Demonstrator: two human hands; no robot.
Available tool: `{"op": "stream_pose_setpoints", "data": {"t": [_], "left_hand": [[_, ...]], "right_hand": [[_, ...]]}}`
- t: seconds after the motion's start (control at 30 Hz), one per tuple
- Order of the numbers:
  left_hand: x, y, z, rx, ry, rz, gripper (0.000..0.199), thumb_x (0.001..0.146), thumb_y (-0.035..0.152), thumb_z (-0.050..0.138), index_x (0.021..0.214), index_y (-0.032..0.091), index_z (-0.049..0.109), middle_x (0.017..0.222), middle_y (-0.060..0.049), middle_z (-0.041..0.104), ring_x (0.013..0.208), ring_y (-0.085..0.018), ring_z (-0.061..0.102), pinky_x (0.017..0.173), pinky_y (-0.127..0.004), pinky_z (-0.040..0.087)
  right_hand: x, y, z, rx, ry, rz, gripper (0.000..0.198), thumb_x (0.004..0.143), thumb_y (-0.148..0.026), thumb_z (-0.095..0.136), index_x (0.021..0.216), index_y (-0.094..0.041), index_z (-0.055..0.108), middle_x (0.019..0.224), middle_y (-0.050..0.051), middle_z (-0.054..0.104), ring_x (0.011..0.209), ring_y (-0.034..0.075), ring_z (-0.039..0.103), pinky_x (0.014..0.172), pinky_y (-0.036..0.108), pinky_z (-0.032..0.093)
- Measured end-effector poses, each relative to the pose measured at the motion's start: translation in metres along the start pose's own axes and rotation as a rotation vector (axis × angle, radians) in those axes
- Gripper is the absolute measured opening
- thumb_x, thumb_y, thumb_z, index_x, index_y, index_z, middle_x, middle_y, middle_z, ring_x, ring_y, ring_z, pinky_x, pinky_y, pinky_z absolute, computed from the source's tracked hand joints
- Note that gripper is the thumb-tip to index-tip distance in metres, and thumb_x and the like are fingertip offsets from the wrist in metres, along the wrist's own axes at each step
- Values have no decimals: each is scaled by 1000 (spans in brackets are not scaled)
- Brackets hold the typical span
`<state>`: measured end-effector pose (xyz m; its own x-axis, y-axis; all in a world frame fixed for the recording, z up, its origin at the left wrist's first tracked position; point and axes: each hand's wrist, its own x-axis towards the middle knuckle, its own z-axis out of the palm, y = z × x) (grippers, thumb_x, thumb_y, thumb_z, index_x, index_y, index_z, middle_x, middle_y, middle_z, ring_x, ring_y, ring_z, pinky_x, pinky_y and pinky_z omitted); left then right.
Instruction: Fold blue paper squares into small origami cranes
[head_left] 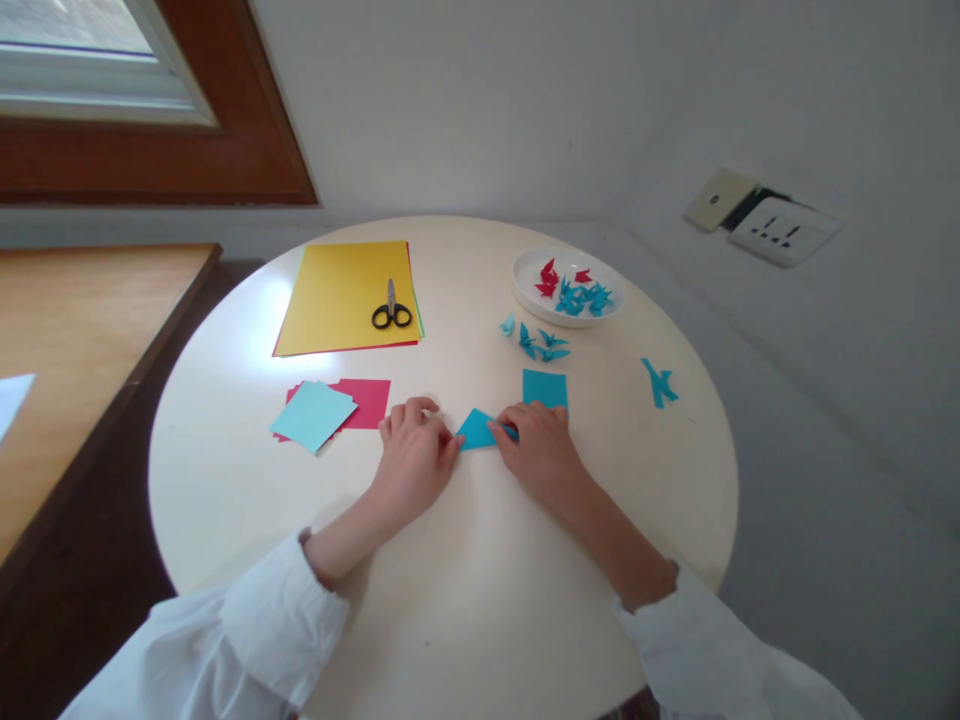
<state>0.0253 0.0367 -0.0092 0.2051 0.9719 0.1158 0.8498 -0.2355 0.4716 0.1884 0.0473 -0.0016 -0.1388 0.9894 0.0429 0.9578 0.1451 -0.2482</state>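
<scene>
A blue piece of origami paper (pixel 477 428), folded to a triangle, lies on the table between my hands. My left hand (pixel 415 452) has its thumb at the paper's left corner, its fingers curled beside it. At the right corner, the thumb and fingers of my right hand (pixel 541 446) pinch the paper, partly covering it. Just beyond my right hand lies a flat blue paper square (pixel 546 387), its near part hidden by the fingers. Light blue paper squares (pixel 315 414) rest over red paper squares (pixel 369 402) to the left of my left hand.
Several folded blue paper cranes (pixel 541 343) sit before a white plate (pixel 517 285) holding red and blue cranes. Black-handled scissors (pixel 391 308) lie on large yellow sheets (pixel 337 290). Blue paper scraps (pixel 659 384) are at the right of the round white table (pixel 465 600).
</scene>
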Motion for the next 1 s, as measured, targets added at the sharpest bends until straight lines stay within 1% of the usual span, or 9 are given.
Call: {"op": "stream_pose_setpoints", "data": {"t": [0.27, 0.4, 0.83, 0.9, 0.93, 0.97, 1.0], "left_hand": [[2, 0, 4, 8, 14, 7, 20, 82, 26, 51, 67, 15, 59, 110, -13, 48, 98, -28, 44, 83, -46, 39], [3, 0, 4, -4, 13, 10, 19, 81, 25, 51, 66, 15, 58, 109, -12, 48, 97, -27, 44, 83, -45, 40], [4, 1, 4, -4, -5, 18, 19, 80, 25, 53, 64, 15, 57, 107, -11, 48, 97, -27, 43, 83, -45, 39], [3, 1, 3, 25, -16, 24, 16, 81, 25, 52, 71, 14, 59, 106, -12, 48, 96, -27, 43, 82, -44, 39], [3, 1, 2, 43, -16, 31, 15, 81, 25, 51, 80, 14, 61, 106, -12, 48, 95, -27, 43, 82, -43, 39], [2, 1, 2, 59, -13, 44, 17, 82, 23, 50, 91, 15, 61, 107, -12, 47, 96, -27, 43, 83, -43, 39], [1, 2, 2, 75, -8, 65, 24, 82, 21, 49, 103, 17, 60, 109, -12, 46, 97, -27, 43, 83, -43, 39]], "right_hand": [[4, -4, 1, -71, 1, 9, 22, 85, -28, 47, 75, -17, 64, 82, 7, 70, 83, 22, 58, 72, 34, 23], [5, -3, 1, -60, -6, 13, 23, 85, -28, 47, 74, -17, 63, 82, 6, 70, 82, 22, 58, 71, 34, 24], [5, -2, 4, -56, 34, -12, 21, 84, -28, 49, 70, -18, 62, 78, 7, 69, 77, 21, 58, 68, 33, 26], [5, -2, 3, -56, 24, -4, 22, 84, -28, 48, 72, -18, 63, 79, 7, 69, 78, 21, 58, 69, 33, 27], [5, -2, 2, -55, 20, -2, 22, 84, -28, 48, 72, -18, 63, 80, 7, 69, 79, 21, 58, 69, 33, 27], [5, -3, 2, -56, 16, -1, 21, 84, -28, 48, 73, -17, 63, 80, 7, 69, 79, 21, 59, 69, 33, 27], [5, -3, 1, -57, 12, 2, 21, 84, -28, 48, 74, -17, 64, 80, 7, 69, 80, 21, 59, 70, 33, 27]]}}
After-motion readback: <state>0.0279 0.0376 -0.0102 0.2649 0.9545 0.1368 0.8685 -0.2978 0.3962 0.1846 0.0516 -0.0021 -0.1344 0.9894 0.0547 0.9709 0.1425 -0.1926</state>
